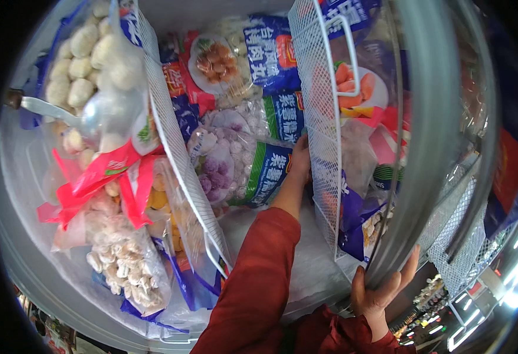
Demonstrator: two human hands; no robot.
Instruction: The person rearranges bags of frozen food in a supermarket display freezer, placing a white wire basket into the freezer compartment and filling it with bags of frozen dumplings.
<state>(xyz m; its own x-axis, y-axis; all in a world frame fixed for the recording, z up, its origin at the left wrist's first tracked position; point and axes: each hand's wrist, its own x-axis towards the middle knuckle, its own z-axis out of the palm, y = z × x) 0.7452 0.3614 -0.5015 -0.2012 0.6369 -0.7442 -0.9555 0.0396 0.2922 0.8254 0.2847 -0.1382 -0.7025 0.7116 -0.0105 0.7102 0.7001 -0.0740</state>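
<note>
Inside a chest freezer, my left hand [301,160] reaches down between two white wire baskets. It touches the blue right end of a clear bag of purple frozen balls [241,166]; its fingertips are partly hidden, so its grip is unclear. A similar bag [263,116] lies just beyond, and above that a blue-and-clear bag [263,53] with a picture of meatballs. At the lower right my right hand [380,287] is at the lower end of the freezer lid's grey frame [431,132], with the thumb on one side and the fingers on the other.
The left wire basket [174,128] divides off bags of pale balls [79,66], a metal spoon [55,108] and a bag of whitish pieces [130,270]. Behind the right wire basket wall [318,110] are more frozen bags. Frost coats the freezer floor [312,248].
</note>
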